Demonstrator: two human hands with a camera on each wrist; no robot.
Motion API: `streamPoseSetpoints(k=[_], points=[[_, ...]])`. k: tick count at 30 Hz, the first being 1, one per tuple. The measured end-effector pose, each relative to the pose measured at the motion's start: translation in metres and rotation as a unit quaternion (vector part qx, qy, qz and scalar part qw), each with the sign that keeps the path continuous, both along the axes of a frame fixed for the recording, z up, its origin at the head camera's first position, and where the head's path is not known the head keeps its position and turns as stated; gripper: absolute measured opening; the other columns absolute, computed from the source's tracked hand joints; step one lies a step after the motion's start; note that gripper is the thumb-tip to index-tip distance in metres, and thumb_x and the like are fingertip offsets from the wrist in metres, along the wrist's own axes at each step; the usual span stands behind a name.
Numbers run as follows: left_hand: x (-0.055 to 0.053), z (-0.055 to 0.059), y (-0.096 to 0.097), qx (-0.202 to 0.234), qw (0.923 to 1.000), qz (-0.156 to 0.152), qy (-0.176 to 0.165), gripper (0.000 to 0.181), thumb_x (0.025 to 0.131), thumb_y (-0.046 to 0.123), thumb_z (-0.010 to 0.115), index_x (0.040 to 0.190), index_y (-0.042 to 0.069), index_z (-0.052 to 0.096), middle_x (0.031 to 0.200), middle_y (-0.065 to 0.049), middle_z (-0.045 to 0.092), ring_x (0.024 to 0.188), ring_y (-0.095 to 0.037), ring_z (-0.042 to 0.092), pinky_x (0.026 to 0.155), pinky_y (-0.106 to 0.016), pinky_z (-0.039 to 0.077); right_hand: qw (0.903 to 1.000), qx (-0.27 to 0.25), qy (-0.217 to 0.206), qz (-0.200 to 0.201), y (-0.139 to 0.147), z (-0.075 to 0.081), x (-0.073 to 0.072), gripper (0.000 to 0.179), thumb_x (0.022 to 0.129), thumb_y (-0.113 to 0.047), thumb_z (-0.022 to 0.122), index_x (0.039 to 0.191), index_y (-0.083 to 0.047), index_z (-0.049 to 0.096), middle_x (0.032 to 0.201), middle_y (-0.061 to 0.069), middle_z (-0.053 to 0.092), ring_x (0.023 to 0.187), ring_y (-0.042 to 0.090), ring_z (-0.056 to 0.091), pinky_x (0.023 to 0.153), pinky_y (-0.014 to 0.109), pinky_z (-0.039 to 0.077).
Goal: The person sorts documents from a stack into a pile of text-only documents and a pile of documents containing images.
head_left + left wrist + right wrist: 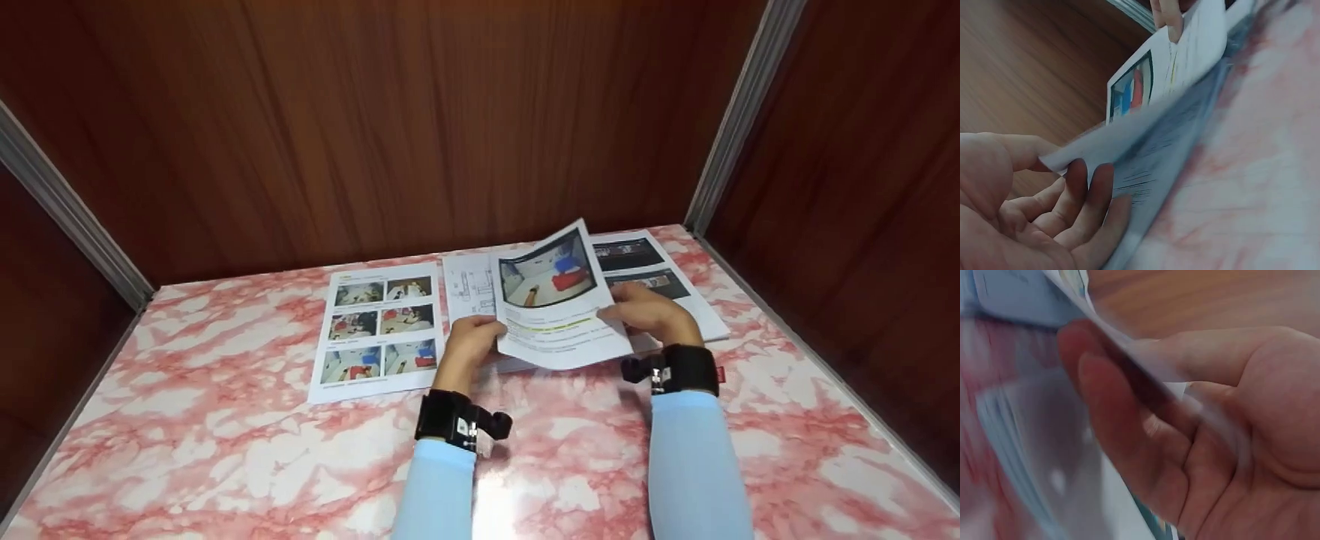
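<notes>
Between both hands a printed sheet of paper [551, 311] is held up, with a photo on its upper half and a yellow-marked line of text below. The left hand [472, 345] pinches its lower left edge, thumb on the printed face and fingers behind, as the left wrist view shows. At the right edge the right hand [652, 311] pinches it between thumb and fingers [1117, 416]. The sheet bends, its top right corner raised. Under it lie a page with line drawings [466, 281] and, to the right, a paper stack [697, 300] with dark photos.
Another sheet with several small photos [379, 375] lies flat left of the left hand. The table [225, 450] has a red and white marbled top. A brown wood-look panel [375, 135] rises behind it, with metal corner posts [742, 112] and side panels.
</notes>
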State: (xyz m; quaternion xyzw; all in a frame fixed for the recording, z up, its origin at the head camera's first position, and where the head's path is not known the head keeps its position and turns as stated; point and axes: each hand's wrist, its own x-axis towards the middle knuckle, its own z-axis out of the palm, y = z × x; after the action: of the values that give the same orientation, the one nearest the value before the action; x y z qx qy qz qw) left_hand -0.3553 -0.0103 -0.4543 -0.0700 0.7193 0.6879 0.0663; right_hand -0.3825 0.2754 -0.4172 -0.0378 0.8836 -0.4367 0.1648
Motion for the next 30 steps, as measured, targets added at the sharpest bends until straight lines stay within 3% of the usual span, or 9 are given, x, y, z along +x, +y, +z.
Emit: streamPoseSetpoints(k=[4,9,14,18,21,26,30], points=[[0.0,0.008,-0.01,0.003,1.0,-0.005,0.001,0.039,0.074,0.007,0.057,0.111,-0.004,0.062,0.086,-0.008,0.063,0.07,-0.014,0.059,0.07,-0.031,0.053,0.9997,-0.022,0.004,0.011,-0.02,0.006,-0.006,0.048,0.088,-0.023,0.057,0.132,-0.007,0.045,0.12,0.014,0.058,0.098,0.021,0.058,0.08,0.035,0.049],[0.002,0.027,-0.029,-0.046,0.9974,-0.017,0.052,0.028,0.076,0.008,0.056,0.1,-0.001,0.065,0.081,-0.003,0.058,0.07,-0.013,0.055,0.063,-0.026,0.05,0.997,-0.073,0.027,0.007,-0.049,0.019,-0.008,0.043,0.09,-0.025,0.057,0.129,-0.009,0.047,0.111,0.012,0.062,0.089,0.017,0.06,0.075,0.036,0.051],[0.007,0.05,-0.07,-0.076,0.9922,0.01,0.098,0.026,0.078,0.008,0.052,0.1,0.003,0.066,0.086,-0.005,0.059,0.073,-0.014,0.052,0.06,-0.023,0.045,0.9865,-0.151,0.064,0.005,-0.083,0.029,-0.005,0.035,0.09,-0.017,0.054,0.122,-0.004,0.053,0.104,0.014,0.063,0.081,0.016,0.062,0.071,0.036,0.053],[0.015,0.062,-0.114,-0.085,0.9899,0.048,0.102,0.031,0.082,0.012,0.05,0.108,0.007,0.066,0.095,-0.009,0.063,0.072,-0.015,0.054,0.06,-0.025,0.047,0.9795,-0.185,0.079,0.001,-0.118,0.027,-0.005,0.033,0.087,-0.012,0.049,0.118,-0.004,0.056,0.102,0.013,0.064,0.079,0.017,0.061,0.067,0.035,0.053],[0.022,0.064,-0.144,-0.108,0.9864,0.084,0.091,0.029,0.084,0.017,0.051,0.107,0.01,0.067,0.098,-0.007,0.064,0.076,-0.015,0.055,0.063,-0.025,0.047,0.9803,-0.179,0.083,0.006,-0.144,0.021,-0.006,0.03,0.087,-0.013,0.049,0.115,-0.005,0.058,0.099,0.012,0.064,0.078,0.017,0.061,0.066,0.035,0.053],[0.028,0.058,-0.181,-0.127,0.9835,0.109,0.067,0.028,0.088,0.022,0.056,0.111,0.006,0.063,0.103,-0.011,0.063,0.08,-0.015,0.058,0.066,-0.026,0.05,0.9839,-0.162,0.068,0.033,-0.184,0.009,-0.008,0.026,0.091,-0.017,0.05,0.111,-0.004,0.059,0.094,0.013,0.066,0.075,0.018,0.062,0.069,0.042,0.055],[0.033,0.054,-0.205,-0.146,0.9783,0.13,0.068,0.031,0.087,0.019,0.06,0.112,0.002,0.062,0.103,-0.016,0.064,0.074,-0.012,0.06,0.064,-0.025,0.052,0.9888,-0.125,0.076,0.029,-0.207,0.001,-0.008,0.02,0.089,-0.024,0.056,0.096,-0.005,0.06,0.08,0.008,0.064,0.066,0.017,0.061,0.066,0.043,0.054]])
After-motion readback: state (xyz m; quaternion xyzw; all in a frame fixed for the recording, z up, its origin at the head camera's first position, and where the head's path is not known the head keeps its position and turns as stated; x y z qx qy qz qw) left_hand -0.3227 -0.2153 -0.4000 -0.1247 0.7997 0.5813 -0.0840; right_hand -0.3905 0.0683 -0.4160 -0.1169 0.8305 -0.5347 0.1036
